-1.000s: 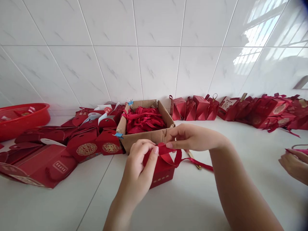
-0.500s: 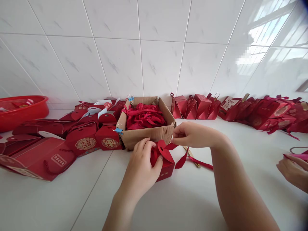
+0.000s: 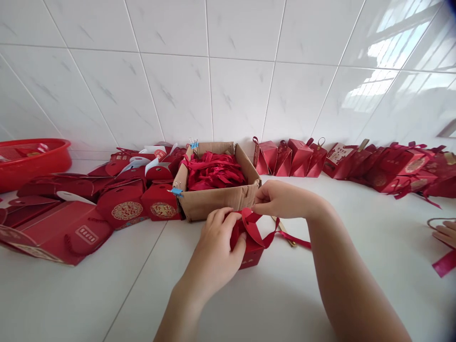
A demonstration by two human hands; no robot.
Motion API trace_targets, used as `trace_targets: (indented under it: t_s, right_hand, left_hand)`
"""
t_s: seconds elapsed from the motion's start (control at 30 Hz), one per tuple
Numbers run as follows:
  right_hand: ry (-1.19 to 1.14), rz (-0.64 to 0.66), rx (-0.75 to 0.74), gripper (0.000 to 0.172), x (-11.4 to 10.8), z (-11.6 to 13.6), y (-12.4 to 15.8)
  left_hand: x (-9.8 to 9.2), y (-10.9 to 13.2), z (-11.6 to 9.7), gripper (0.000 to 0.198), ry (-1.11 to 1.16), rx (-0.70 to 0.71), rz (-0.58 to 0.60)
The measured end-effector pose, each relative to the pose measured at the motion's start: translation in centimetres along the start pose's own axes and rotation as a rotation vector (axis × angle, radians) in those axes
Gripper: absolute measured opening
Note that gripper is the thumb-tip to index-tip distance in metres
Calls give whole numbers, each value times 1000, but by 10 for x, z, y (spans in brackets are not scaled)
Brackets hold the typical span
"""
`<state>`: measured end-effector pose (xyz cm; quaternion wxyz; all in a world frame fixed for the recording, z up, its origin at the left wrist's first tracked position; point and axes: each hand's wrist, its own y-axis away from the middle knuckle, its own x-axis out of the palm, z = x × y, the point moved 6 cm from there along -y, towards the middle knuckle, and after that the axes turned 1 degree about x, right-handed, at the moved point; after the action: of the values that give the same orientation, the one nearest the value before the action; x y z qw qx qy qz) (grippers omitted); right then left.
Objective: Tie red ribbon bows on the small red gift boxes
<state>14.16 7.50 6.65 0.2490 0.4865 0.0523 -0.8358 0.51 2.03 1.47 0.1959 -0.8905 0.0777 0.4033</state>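
Note:
A small red gift box (image 3: pixel 253 257) stands on the white counter, its rounded top flaps raised. Around its left side, my left hand (image 3: pixel 219 244) is closed with the thumb against the near flap. My right hand (image 3: pixel 278 199) pinches a red ribbon at the top of the box; the fingertips are partly hidden. From there the ribbon (image 3: pixel 297 240) loops down and trails along the counter to the right. Partly behind that ribbon lies a thin gold-coloured strip or tool (image 3: pixel 281 225), its kind unclear. Whether the ribbon passes through the flap holes I cannot tell.
Behind my hands stands an open cardboard box (image 3: pixel 213 205) of red ribbons, with blue binder clips (image 3: pixel 175 192). Red boxes (image 3: pixel 123 204) crowd the left; others (image 3: pixel 299 156) line the tiled wall. A red basin (image 3: pixel 53 159) sits far left. Another person's hand (image 3: pixel 445 233) shows at right.
The gift box and my left hand have shifted slightly right. The ribbon now forms a wider loop beside the flap. At the right edge, the other person's hand has moved, with a pink ribbon hanging below.

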Motion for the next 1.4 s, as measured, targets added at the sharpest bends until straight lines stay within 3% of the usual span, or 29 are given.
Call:
trace_targets:
  t_s: [0.33,0.6,0.77,0.97,1.1,1.3,1.4]
  right_hand:
    - [22,64,7,30,7,-3,-2]
    - [62,150,-16,27,11,0,-1]
    - [100,16,-16,15,1,0,2]
    - [-15,-32,-170,22,-1,13,1]
    - [-79,-7,-249,22,2,22,2]
    - [-164,72,-354,17,9,29,0]
    - [-217,89,-381,15,8,32,1]
  left_hand:
    - [2,-2,-4,23,34,-19,3]
    - [3,-6,-4,16,91,-44,-87]
    - [4,-5,-2,15,199,-88,-85]
    - [0,-6,-1,15,281,-117,-124]
    - [-4,-5,6,18,429,-177,-202]
    - [-11,-2,13,19,828,-308,-332]
    - [-17,-2,10,19,873,-304,-365]
